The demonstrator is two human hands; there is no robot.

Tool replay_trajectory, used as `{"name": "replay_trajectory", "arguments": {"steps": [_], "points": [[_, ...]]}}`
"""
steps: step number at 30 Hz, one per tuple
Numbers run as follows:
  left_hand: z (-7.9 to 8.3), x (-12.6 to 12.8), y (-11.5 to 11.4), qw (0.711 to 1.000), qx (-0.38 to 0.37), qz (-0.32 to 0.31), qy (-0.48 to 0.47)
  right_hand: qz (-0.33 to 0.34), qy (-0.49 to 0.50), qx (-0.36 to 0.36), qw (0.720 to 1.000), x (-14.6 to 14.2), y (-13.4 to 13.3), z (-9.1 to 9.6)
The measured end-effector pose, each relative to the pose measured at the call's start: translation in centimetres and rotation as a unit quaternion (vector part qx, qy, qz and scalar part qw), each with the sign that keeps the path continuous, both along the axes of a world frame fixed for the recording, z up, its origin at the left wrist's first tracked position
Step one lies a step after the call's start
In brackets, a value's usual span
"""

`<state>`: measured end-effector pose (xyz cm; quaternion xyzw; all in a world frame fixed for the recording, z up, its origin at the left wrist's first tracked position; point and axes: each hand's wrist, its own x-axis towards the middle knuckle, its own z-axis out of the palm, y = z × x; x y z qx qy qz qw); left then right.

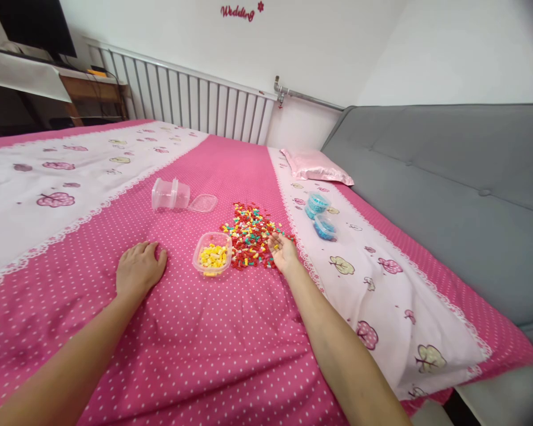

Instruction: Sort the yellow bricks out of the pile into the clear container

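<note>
My left hand (140, 269) lies palm down on the pink dotted bedspread, its fingers stretched out and holding nothing. At the right edge of a loose heap of small red, yellow, green and cream capsule-like pieces (251, 234), my right hand (283, 251) is turned palm up with its fingers curled. A few yellow pieces (276, 246) show in that hand. Between my hands, beside the heap, a clear square tub (196, 255) contains yellow pieces (213, 256).
Stacked empty clear tubs (171, 194) lie on their side by a clear lid (203, 203). Two tubs of blue pieces, one lighter (317, 203) and one darker (324, 227), stand right of the heap. A pink pillow (317, 165) and grey headboard (444, 154) lie beyond.
</note>
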<state>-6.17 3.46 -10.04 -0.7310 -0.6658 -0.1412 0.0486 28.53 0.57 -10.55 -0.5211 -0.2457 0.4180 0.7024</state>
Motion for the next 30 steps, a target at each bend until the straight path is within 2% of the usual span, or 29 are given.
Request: {"name": "replay_trajectory", "arguments": {"steps": [4, 8, 11, 15, 20, 25, 30], "points": [[-0.1, 0.0, 0.0, 1.0, 0.005, -0.001, 0.003, -0.034, -0.062, -0.073, 0.995, -0.2, -0.1, -0.1], [-0.2, -0.1, 0.1, 1.0, 0.003, 0.001, 0.005, -0.034, -0.167, -0.133, 0.976, -0.4, -0.5, -0.3], [-0.2, -0.1, 0.2, 1.0, -0.001, 0.005, 0.006, -0.017, -0.261, -0.17, 0.95, -0.6, -0.8, -0.5], [-0.3, -0.2, 0.2, 1.0, 0.0, 0.004, 0.005, 0.008, -0.367, -0.227, 0.902, -0.8, -1.0, -0.7], [-0.4, -0.2, 0.2, 1.0, 0.007, 0.001, 0.005, 0.017, -0.431, -0.269, 0.861, -1.0, -1.1, -0.6], [-0.4, -0.2, 0.2, 1.0, 0.005, 0.006, 0.006, 0.017, -0.432, -0.263, 0.863, -1.0, -1.1, -0.8], [-0.3, -0.1, 0.2, 1.0, 0.006, 0.005, 0.006, 0.006, -0.381, -0.219, 0.898, -0.6, -0.9, -1.3]]}}
